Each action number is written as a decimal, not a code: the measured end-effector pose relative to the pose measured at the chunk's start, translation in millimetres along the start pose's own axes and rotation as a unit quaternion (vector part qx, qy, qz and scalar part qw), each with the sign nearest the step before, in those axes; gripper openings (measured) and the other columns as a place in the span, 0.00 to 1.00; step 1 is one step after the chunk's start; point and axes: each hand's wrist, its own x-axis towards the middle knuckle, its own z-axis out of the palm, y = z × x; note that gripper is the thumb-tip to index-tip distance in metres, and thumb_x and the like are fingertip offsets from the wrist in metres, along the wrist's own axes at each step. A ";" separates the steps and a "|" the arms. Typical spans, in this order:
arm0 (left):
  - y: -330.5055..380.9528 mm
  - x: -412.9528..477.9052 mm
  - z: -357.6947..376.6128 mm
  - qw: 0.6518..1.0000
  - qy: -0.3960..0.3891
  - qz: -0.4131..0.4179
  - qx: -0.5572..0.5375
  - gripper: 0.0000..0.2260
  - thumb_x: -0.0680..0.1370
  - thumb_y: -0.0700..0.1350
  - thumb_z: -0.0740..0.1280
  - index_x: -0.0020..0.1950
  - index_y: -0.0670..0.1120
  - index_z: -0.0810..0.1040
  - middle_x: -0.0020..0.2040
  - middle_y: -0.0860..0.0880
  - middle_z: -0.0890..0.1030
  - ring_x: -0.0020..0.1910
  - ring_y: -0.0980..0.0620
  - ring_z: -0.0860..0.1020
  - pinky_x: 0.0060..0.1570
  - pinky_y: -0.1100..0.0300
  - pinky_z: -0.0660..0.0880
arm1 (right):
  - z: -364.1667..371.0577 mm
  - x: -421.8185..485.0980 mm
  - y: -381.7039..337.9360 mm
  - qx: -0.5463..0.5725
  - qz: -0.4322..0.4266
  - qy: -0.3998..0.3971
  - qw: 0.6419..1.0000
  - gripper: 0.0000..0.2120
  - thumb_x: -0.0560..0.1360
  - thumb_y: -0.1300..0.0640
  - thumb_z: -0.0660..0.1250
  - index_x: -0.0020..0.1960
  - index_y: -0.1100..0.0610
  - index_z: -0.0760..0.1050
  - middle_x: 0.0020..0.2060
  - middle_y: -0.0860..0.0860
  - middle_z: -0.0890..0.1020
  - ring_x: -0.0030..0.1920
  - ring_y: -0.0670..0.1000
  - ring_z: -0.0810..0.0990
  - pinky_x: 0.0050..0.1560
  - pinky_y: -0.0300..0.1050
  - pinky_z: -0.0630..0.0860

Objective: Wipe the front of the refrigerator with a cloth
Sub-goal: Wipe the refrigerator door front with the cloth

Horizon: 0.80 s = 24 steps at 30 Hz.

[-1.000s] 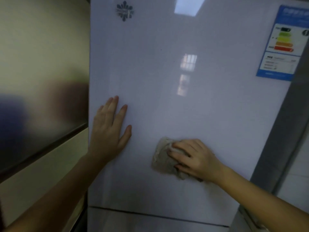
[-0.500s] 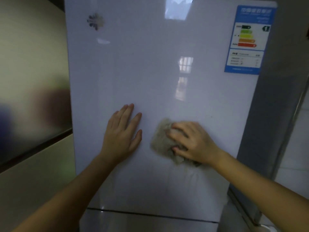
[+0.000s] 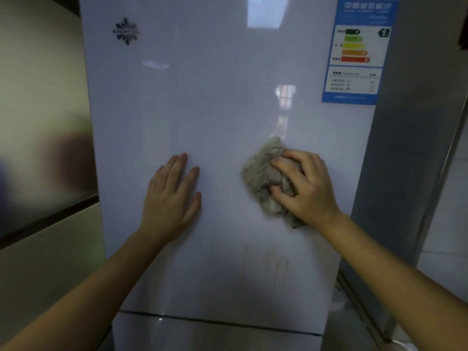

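Observation:
The white glossy refrigerator door fills the middle of the view. My right hand presses a crumpled grey-beige cloth against the door, right of centre. My left hand lies flat on the door with fingers apart, holding nothing, to the left of the cloth. Faint brownish streaks mark the door below the cloth. A seam separates this door from the lower one.
A blue energy label is stuck at the door's upper right, a dark snowflake logo at the upper left. A beige wall stands to the left. The grey refrigerator side and tiled floor lie to the right.
My right hand has slid the cloth up and to the right across the door. My left hand stays flat on the door. The view has shifted so the door sits further left.

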 end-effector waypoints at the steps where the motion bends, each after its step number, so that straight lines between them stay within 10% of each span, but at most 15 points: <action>1: 0.3 -0.1 0.2 1.000 0.001 -0.001 0.000 0.24 0.81 0.51 0.62 0.74 0.42 0.70 0.78 0.38 0.65 0.77 0.38 0.64 0.74 0.41 0.65 | 5.1 -10.6 -4.7 0.003 -0.029 -0.015 0.999 0.21 0.74 0.50 0.75 0.64 0.58 0.80 0.60 0.60 0.80 0.58 0.62 0.78 0.56 0.55 0.75; 7: -1.0 1.1 0.3 1.000 0.003 -0.002 0.003 0.23 0.80 0.51 0.62 0.73 0.42 0.71 0.78 0.38 0.65 0.77 0.38 0.64 0.73 0.42 0.65 | 19.6 -80.4 -22.7 0.032 -0.199 -0.112 0.973 0.20 0.78 0.47 0.71 0.66 0.54 0.80 0.61 0.57 0.82 0.60 0.57 0.78 0.57 0.51 0.74; 24: 6.7 -0.6 3.7 0.999 0.015 -0.024 -0.015 0.23 0.80 0.51 0.62 0.73 0.42 0.71 0.78 0.38 0.65 0.77 0.37 0.63 0.75 0.41 0.63 | -19.1 -7.5 16.1 0.009 0.077 0.047 0.996 0.21 0.72 0.53 0.75 0.63 0.58 0.79 0.61 0.56 0.75 0.59 0.59 0.74 0.58 0.54 0.72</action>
